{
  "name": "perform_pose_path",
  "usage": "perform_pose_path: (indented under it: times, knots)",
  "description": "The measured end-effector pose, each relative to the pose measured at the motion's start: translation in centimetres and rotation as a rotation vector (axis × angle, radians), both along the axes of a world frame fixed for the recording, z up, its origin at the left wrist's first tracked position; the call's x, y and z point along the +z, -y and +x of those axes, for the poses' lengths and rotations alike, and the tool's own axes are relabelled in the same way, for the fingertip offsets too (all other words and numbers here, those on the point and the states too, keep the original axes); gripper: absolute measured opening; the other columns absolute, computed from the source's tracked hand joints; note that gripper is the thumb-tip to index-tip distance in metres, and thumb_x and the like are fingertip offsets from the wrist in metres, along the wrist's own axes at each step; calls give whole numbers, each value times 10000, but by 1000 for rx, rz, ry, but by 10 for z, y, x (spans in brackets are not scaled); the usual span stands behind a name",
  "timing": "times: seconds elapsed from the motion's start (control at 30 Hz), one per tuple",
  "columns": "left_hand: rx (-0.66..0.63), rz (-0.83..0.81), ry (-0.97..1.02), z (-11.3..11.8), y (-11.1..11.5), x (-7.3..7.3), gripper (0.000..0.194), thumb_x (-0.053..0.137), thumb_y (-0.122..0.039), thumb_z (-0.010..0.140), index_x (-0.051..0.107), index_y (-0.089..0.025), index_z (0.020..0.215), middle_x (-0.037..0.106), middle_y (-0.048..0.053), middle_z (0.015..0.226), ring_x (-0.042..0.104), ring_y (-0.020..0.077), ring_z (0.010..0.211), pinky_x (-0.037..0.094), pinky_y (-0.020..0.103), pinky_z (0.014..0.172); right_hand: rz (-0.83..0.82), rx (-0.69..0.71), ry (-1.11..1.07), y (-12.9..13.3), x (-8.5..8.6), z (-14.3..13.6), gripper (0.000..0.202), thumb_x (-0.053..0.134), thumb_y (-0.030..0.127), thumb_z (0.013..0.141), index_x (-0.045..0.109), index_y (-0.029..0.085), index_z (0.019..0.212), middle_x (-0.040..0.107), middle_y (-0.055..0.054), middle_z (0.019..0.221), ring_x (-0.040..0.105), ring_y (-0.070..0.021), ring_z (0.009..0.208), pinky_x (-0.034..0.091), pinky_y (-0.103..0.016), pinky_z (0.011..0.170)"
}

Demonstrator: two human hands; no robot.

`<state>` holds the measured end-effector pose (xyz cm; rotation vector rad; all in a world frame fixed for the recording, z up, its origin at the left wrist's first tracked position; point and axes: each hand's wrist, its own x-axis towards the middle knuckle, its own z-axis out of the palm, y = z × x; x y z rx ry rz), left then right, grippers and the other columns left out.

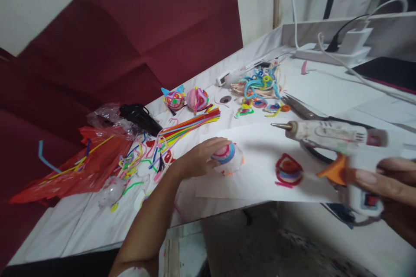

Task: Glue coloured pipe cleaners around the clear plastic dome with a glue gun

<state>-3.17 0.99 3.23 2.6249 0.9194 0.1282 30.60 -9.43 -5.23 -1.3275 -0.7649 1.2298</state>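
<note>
My left hand (208,152) is closed around the left side of a clear ball (236,163) with pink and blue pipe cleaner bands on it. Small orange bits show low on the ball, which rests on a white paper sheet (256,192). At the right, my right hand (394,186) grips a white glue gun (334,133) by its handle, a finger near the orange trigger. Its metal nozzle points left, above the paper. Below the nozzle, on the sheet, sits a coiled pipe cleaner piece (288,170) with a red outline.
Two decorated balls (174,100) stand behind a bundle of coloured pipe cleaners (191,122). Curled pipe cleaners (260,82) lie at the back beside scissors (300,108). Left are a black tool (140,117) and red plastic bag (87,166); back right, a power strip (331,54).
</note>
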Motion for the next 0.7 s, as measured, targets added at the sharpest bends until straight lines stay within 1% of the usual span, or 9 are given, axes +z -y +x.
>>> perform_pose_path:
  times: [0.07, 0.17, 0.27, 0.33, 0.4, 0.5, 0.57, 0.63, 0.7]
  knots:
    - [24, 1, 21, -1, 3, -1, 594, 570, -163, 856, 378, -197, 1417, 460, 138, 1439, 407, 256, 1353, 347, 469, 1132, -86, -16, -134, 6, 1, -12, 309, 847, 406, 539, 551, 323, 568, 596, -6, 624, 618, -214, 553, 537, -292, 399]
    - [60, 25, 69, -2, 6, -4, 614, 572, -177, 859, 356, -218, 1432, 456, 137, 1444, 415, 265, 1351, 357, 487, 1123, -108, 16, -170, 14, 1, -32, 246, 848, 428, 512, 627, 348, 583, 638, -11, 625, 643, -253, 567, 562, -315, 411]
    - [90, 45, 86, -1, 6, -9, 617, 574, -192, 858, 350, -222, 1433, 457, 134, 1445, 406, 269, 1359, 344, 505, 1131, -114, 46, -182, 20, 4, -50, 233, 843, 455, 494, 702, 377, 661, 721, -23, 762, 697, -326, 749, 627, -379, 586]
    - [96, 50, 92, -1, 6, -11, 597, 572, -207, 861, 366, -223, 1422, 463, 129, 1440, 402, 268, 1362, 335, 513, 1136, -136, 36, -208, 22, 6, -58, 255, 847, 462, 466, 717, 380, 670, 743, -26, 836, 697, -358, 811, 624, -431, 683]
    - [97, 52, 112, -1, 7, -13, 559, 569, -221, 864, 403, -205, 1398, 468, 138, 1434, 404, 267, 1360, 340, 505, 1136, -152, 30, -236, 23, 6, -63, 247, 845, 456, 464, 721, 387, 666, 746, -20, 846, 698, -362, 794, 611, -455, 715]
    - [99, 51, 136, -2, 8, -14, 504, 556, -245, 873, 451, -185, 1363, 463, 148, 1434, 408, 273, 1357, 345, 492, 1134, -158, 64, -266, 23, 4, -65, 244, 841, 431, 489, 735, 413, 707, 747, -2, 860, 703, -341, 778, 601, -435, 739]
    - [99, 42, 134, -2, 9, -14, 504, 554, -265, 876, 451, -190, 1364, 451, 149, 1444, 397, 284, 1364, 335, 496, 1138, -144, 80, -276, 23, 3, -66, 275, 840, 441, 485, 744, 431, 742, 746, 9, 847, 704, -330, 723, 596, -441, 750]
    - [96, 30, 123, -2, 10, -14, 523, 560, -281, 871, 440, -196, 1373, 435, 148, 1456, 379, 297, 1374, 323, 505, 1140, -151, 85, -280, 22, 3, -68, 285, 838, 463, 456, 748, 433, 725, 742, 9, 784, 692, -331, 618, 602, -465, 704]
    - [93, 22, 114, -2, 10, -13, 552, 576, -302, 862, 429, -200, 1384, 414, 148, 1471, 356, 307, 1387, 318, 505, 1141, -198, 89, -284, 22, 4, -69, 275, 839, 461, 429, 748, 420, 685, 739, -1, 747, 681, -343, 573, 604, -477, 654]
